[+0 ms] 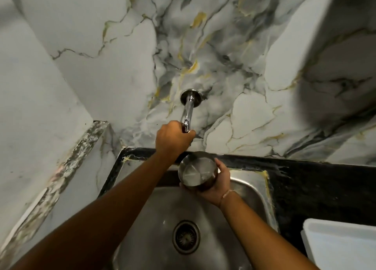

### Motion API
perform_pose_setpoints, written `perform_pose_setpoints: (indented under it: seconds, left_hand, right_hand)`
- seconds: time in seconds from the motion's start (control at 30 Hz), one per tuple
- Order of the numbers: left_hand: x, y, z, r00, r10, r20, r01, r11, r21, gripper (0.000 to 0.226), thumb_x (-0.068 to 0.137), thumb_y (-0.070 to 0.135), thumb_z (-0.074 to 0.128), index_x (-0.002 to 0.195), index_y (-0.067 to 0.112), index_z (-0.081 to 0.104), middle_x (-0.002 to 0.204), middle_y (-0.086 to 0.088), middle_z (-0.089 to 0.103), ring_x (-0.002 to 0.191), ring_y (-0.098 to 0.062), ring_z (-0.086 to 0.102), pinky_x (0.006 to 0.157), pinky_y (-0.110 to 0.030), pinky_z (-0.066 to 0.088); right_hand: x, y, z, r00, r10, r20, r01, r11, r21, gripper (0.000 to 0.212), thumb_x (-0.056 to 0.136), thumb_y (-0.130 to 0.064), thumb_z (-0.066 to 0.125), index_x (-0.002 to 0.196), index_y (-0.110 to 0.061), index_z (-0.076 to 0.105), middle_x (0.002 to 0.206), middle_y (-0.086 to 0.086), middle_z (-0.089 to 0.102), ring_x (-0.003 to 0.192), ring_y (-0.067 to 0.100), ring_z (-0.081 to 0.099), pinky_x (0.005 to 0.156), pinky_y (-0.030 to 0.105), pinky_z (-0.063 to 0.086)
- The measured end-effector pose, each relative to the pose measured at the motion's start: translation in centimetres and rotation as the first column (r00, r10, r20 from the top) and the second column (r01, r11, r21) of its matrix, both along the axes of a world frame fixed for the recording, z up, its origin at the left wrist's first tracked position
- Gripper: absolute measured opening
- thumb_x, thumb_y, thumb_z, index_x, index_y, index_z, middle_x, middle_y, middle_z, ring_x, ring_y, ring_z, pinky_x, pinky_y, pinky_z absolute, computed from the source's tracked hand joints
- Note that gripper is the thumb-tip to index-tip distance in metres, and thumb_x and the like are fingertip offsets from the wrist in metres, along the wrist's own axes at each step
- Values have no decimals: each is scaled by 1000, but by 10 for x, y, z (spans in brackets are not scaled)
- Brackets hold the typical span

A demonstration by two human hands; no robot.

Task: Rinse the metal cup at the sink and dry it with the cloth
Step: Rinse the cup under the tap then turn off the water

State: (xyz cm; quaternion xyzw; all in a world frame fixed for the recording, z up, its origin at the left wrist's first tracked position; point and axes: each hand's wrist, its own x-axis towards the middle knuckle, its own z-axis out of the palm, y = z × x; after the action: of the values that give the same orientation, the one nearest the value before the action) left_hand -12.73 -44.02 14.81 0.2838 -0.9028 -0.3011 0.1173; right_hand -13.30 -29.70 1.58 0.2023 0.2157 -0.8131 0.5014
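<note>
The metal cup (196, 171) is a round steel cup, its open mouth turned toward me, held above the back of the steel sink (252, 190). My right hand (217, 181) grips it from the right and below. My left hand (173, 139) is closed around the end of the chrome tap (188, 109), which sticks out of the marble wall just above the cup. I see no water running. No cloth can be made out for certain.
The sink's drain (186, 237) lies below my arms. A black stone counter (317, 188) runs right of the sink, with a white flat object (341, 247) at its near right. Marble walls close in behind and on the left.
</note>
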Motion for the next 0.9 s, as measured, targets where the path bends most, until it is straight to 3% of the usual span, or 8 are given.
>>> perform_pose_setpoints:
  seconds: [0.17, 0.27, 0.43, 0.6, 0.73, 0.83, 0.9]
  left_hand:
    - [-6, -7, 7, 986, -126, 111, 124, 992, 23, 26, 78, 38, 66, 67, 22, 48, 60, 6, 54, 57, -11, 52, 49, -27, 35]
    - [-6, -16, 9, 956, -252, 149, 238, 966, 104, 20, 82, 35, 65, 87, 19, 53, 70, 7, 57, 67, -13, 57, 57, -30, 44]
    - [-4, -26, 11, 896, -415, 160, 385, 904, 187, 24, 91, 31, 62, 106, 17, 50, 79, 7, 58, 68, -6, 55, 59, -24, 44]
    - [-4, -30, 12, 865, -456, 209, 422, 887, 187, 37, 93, 34, 60, 119, 10, 49, 96, -5, 60, 87, -22, 58, 87, -45, 54]
    - [-4, -29, 14, 859, -459, 227, 421, 886, 197, 43, 93, 35, 59, 126, 9, 47, 111, -13, 64, 101, -29, 63, 94, -50, 55]
    - [-3, -29, 15, 857, -458, 237, 419, 887, 195, 42, 93, 34, 59, 124, 9, 47, 113, -15, 64, 103, -32, 63, 94, -52, 55]
    - [-2, -29, 14, 855, -462, 236, 424, 885, 194, 40, 93, 34, 59, 123, 9, 48, 111, -15, 65, 102, -32, 63, 93, -51, 55]
  right_hand:
    - [-7, -11, -4, 1000, 28, 6, -28, 1000, 14, 74, 74, -56, 66, 135, -15, 61, 139, 27, 58, 129, 52, 50, 109, 70, 37]
    - [-8, -15, -8, 999, 37, 24, -38, 999, 33, 71, 73, -55, 69, 131, -15, 64, 131, 29, 65, 125, 52, 53, 104, 72, 42]
    - [-18, -17, -17, 999, 43, 19, -44, 997, 68, 65, 70, -53, 72, 122, -14, 69, 115, 32, 72, 117, 51, 58, 102, 73, 43]
    - [-33, -24, -11, 1000, 24, 4, -25, 997, 78, 61, 74, -54, 67, 122, -16, 68, 131, 27, 65, 124, 52, 54, 106, 73, 38]
    - [-35, -41, 4, 994, 92, -55, -90, 995, 45, 53, 79, -57, 62, 100, -13, 82, 115, 27, 74, 124, 49, 54, 108, 72, 38]
    - [-23, -50, 3, 969, 211, -129, -210, 977, 20, 58, 79, -57, 63, 116, -15, 77, 127, 22, 71, 130, 46, 51, 111, 71, 34]
    - [-15, -46, -4, 955, 269, -129, -262, 963, 65, 60, 75, -56, 67, 117, -14, 76, 121, 21, 74, 122, 45, 57, 106, 69, 43]
